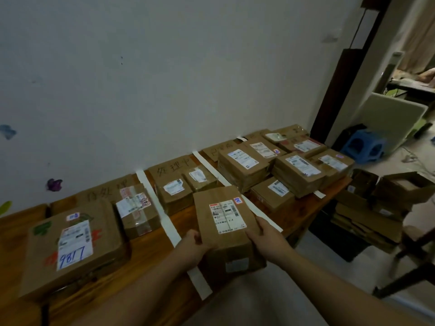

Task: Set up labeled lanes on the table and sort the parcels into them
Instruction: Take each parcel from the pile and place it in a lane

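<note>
I hold a brown cardboard parcel [226, 222] with a white shipping label over the front edge of the wooden table [146, 255]. My left hand [191, 247] grips its left side and my right hand [264, 238] grips its right side. White tape strips [164, 217] split the table into lanes. Cardboard signs with handwritten characters [173, 167] lie along the wall at each lane's far end. The left lane holds a large parcel [73, 245] and a taped one [136, 210]. Two small parcels [175, 194] sit in the middle lane. Several stacked parcels [244, 167] fill the right lanes.
A grey wall runs close behind the table. Right of the table on the floor are flattened and open cardboard boxes [376, 203], a blue plastic stool [364, 147] and a dark chair frame [414, 262]. A doorway opens at the far right.
</note>
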Motion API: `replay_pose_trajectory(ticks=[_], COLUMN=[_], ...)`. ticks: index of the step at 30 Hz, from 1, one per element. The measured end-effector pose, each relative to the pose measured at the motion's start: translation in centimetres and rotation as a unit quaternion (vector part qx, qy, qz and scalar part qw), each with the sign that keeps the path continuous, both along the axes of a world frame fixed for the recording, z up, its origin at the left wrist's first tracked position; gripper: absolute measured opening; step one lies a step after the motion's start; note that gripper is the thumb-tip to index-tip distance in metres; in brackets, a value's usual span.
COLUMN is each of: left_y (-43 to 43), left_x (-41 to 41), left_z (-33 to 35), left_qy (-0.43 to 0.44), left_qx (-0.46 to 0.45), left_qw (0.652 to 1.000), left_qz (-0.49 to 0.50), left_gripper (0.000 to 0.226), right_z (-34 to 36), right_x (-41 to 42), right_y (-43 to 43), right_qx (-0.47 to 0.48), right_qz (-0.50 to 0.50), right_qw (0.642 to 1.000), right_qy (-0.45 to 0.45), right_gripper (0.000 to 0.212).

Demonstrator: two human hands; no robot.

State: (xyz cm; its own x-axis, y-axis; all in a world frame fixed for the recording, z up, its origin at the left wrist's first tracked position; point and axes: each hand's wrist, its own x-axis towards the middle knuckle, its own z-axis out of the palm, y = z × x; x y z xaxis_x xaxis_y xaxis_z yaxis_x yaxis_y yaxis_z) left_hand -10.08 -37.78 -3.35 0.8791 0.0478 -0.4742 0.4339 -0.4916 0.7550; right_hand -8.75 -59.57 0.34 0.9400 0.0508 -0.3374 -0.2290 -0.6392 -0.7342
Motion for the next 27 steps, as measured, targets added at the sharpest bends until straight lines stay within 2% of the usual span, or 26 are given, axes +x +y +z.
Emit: replay_pose_trajectory(ticks=[5, 10, 15, 20, 24, 27], left_y=[-1.7, -3.5, -6.7, -9.4, -10.6, -10.2], left_x=[1.8, 3.3, 3.9, 5.3, 5.8, 5.6], left_z=[-1.9, -2.6, -3.4, -3.9, -3.4, -2.3], left_qy=[0.017, -0.056, -0.028, 0.001, 0.015, 0.015], left_qx=[0.021, 0.006, 0.041, 0.031, 0.017, 0.032], left_qw=[0.999, 0.997, 0.999, 0.998, 0.997, 0.996], left_qz=[-0.029, -0.048, -0.011, 0.059, 0.076, 0.079], left_gripper=[0.056, 0.092, 0.086, 0.088, 0.091, 0.091], right_z=[-2.4, -3.7, -5.6, -6.3, -6.0, -5.1], right_x=[3.8, 7.3, 10.3, 12.8, 13.6, 13.9], right_y=[-1.3, -2.7, -5.5, -7.8, -8.9, -8.5], right_qx=[-0.108, -0.095, -0.110, -0.099, -0.064, -0.066], right_qz=[0.070, 0.152, 0.217, 0.256, 0.272, 0.282], right_qw=[0.992, 0.984, 0.970, 0.962, 0.960, 0.956], right_qy=[-0.013, -0.024, 0.000, 0.004, 0.002, -0.049], right_gripper=[0.039, 0.037, 0.039, 0.060, 0.048, 0.041])
